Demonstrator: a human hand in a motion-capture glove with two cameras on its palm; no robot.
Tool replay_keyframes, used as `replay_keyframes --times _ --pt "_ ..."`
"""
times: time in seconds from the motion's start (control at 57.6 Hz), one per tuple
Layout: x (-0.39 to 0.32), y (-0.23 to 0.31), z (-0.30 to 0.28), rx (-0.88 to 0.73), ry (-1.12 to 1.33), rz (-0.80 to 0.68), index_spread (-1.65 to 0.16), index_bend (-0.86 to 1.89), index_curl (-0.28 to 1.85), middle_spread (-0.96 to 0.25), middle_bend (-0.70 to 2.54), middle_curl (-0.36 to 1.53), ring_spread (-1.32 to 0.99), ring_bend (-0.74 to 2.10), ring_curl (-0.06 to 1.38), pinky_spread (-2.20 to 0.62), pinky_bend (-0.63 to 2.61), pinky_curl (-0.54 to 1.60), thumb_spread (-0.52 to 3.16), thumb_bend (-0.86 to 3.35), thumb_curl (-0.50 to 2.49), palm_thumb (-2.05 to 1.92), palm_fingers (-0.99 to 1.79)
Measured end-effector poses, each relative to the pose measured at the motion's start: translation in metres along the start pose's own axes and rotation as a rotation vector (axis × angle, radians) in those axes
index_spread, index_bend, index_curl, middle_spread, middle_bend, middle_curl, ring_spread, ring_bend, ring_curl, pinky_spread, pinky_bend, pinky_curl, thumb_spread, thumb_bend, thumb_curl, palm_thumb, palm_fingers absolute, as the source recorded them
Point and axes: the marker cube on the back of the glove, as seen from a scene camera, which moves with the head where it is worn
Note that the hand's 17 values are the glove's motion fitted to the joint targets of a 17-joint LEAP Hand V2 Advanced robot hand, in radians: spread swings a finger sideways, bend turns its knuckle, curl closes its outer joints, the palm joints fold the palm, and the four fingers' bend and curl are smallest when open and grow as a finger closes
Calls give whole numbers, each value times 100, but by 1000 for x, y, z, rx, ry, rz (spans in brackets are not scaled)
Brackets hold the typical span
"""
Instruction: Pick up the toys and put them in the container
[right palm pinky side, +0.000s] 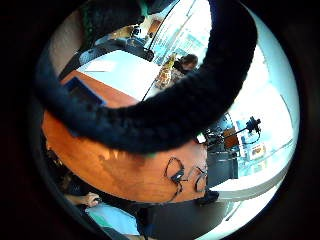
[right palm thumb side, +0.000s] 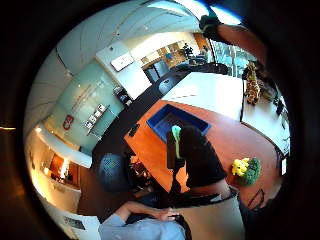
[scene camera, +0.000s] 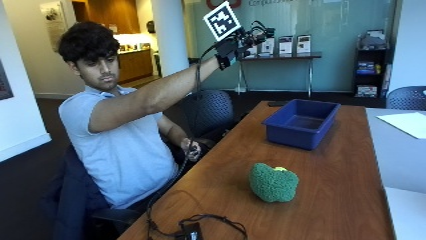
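Currently the gloved right hand (scene camera: 234, 46) is raised high above the table (scene camera: 346, 165), grip state indeterminate. Green plush toy (scene camera: 273, 183) lies near; blue container (scene camera: 303, 123) stands farther.

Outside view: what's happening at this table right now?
A person sits at the wooden table with the gloved right hand raised high in the air, well above the table and touching none of the task's things. A green plush toy lies on the table, apart from the blue container further along. The container looks empty from this angle, so the toy is not yet put away. Whether the raised hand's fingers are open or curled cannot be told.
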Motion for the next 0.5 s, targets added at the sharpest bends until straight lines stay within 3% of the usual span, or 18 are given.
replay_keyframes --times 0.122,0.208,0.312,0.434,0.503 --pt "-12 4 -5 -18 -103 -79 -24 29 11 -3 16 6 -6 19 4 3 48 15 88 4 6 3 16" --pt "-8 1 -3 -22 -75 -5 -29 29 15 -4 17 8 -7 20 6 4 51 18 109 3 10 2 13" --pt "-6 7 0 -23 -95 -134 -31 29 18 -4 17 11 -8 21 8 4 52 21 124 2 13 1 12" --pt "4 4 12 -82 -124 -4 -33 28 21 -5 17 14 -8 22 10 5 53 23 133 0 17 0 10" --pt "26 9 31 -135 -94 -68 -34 27 23 -5 17 16 -8 21 11 6 56 25 135 -1 19 0 8"
